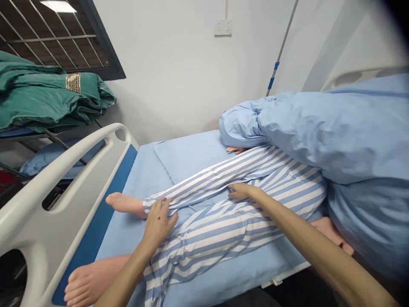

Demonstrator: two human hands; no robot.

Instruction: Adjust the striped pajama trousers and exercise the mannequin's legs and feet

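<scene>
A manikin in blue-and-white striped trousers [220, 230] lies on the bed, its bare feet towards the footboard. Over the far leg, just above the ankle, rests my left hand [159, 219], thumb apart from the fingers. My right hand [241, 191] lies on the striped cloth between the thighs, fingers stretched towards the feet; I see no cloth pinched in it. The far foot [123, 202] and near foot [92, 281] stick out of the trouser legs. A light blue quilt [319, 123] is heaped over the upper body. One manikin hand [235, 150] peeks out beneath it, another [332, 234] at the near side.
The white and blue footboard [83, 183] borders the bed on the left. Beyond it, folded green cloth [47, 98] lies on a rack beneath a barred window. A thin pole [281, 51] with blue clips stands by the wall, right of a socket [223, 27].
</scene>
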